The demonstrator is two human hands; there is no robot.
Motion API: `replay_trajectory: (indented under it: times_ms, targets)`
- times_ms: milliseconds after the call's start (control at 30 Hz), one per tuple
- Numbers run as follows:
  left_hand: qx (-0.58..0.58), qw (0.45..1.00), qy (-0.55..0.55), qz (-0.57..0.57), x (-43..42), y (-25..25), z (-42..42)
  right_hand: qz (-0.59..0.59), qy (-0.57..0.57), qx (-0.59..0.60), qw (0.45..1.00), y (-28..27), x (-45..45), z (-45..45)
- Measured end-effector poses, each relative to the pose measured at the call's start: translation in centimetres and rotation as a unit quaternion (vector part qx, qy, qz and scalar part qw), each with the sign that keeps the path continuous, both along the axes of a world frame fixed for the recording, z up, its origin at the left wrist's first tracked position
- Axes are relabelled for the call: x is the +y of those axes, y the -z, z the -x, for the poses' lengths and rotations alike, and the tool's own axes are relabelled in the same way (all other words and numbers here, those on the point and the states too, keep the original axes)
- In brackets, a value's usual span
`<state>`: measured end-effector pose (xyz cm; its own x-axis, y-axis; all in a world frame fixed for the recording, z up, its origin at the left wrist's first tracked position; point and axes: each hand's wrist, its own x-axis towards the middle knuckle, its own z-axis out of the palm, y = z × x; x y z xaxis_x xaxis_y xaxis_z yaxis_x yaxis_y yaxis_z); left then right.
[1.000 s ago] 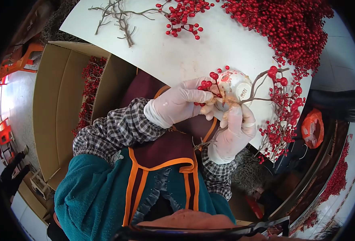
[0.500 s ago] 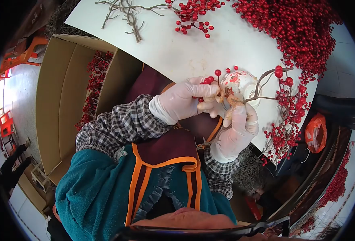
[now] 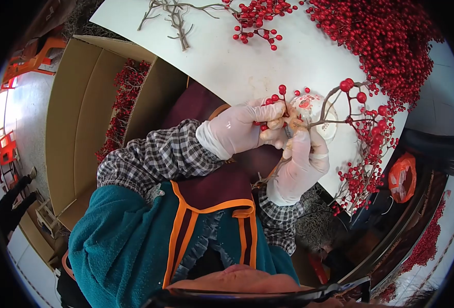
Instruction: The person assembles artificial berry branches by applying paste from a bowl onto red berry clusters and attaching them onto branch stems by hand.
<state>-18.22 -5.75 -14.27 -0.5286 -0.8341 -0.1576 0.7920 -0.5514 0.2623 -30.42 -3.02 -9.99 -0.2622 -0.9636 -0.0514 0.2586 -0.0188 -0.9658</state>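
My left hand [image 3: 242, 127], in a thin white glove, is closed in a pinch on a small sprig of red berries [image 3: 282, 90], a few of which stick out above and below the fingers. My right hand [image 3: 305, 156], gloved too, pinches the brown stem of a berry branch [image 3: 330, 122], whose berries reach out to the right. Both sets of fingertips meet, stained brownish, and hide where the stems come together. Just behind them on the table sits a white bowl with a red pattern [image 3: 325, 114], partly covered by the hands.
The white table [image 3: 221, 56] carries a large heap of red berry branches [image 3: 376, 41] at the far right. Bare brown twigs [image 3: 178, 23] and a berry sprig [image 3: 257, 18] lie at the back. A cardboard box [image 3: 78, 113] with berry branches stands left. An orange bag [image 3: 402, 177] hangs right.
My hands have drawn closer together at the fingertips, and the branch in my right hand has tilted and risen a little. The whole view has shifted slightly.
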Motion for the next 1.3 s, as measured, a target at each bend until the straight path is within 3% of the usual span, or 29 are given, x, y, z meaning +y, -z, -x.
replay_trajectory:
  times_ms: [600, 900, 1033, 1133, 1300]
  targets:
    - [-0.052, 0.996, -0.015, 0.068, 0.1, -0.7, -0.1, 0.045, -0.004, 0.059, 0.997, 0.4, -0.4, -0.8]
    - [-0.016, 0.997, -0.038, 0.070, 0.1, -0.6, -0.8, 0.043, 0.088, 0.055, 0.994, 0.3, 0.1, 0.3]
    - [0.015, 0.997, -0.029, 0.064, 0.3, -0.4, -0.2, 0.020, 0.055, 0.093, 0.994, -0.1, -0.2, 0.0]
    - [-0.035, 0.995, -0.024, 0.085, 0.4, -0.5, -0.2, 0.062, 0.017, 0.058, 0.996, 0.6, 0.2, -0.5]
    - [0.039, 0.995, -0.014, 0.093, 0.4, 0.1, 0.0, 0.090, 0.003, 0.053, 0.995, 1.1, 0.1, -0.6]
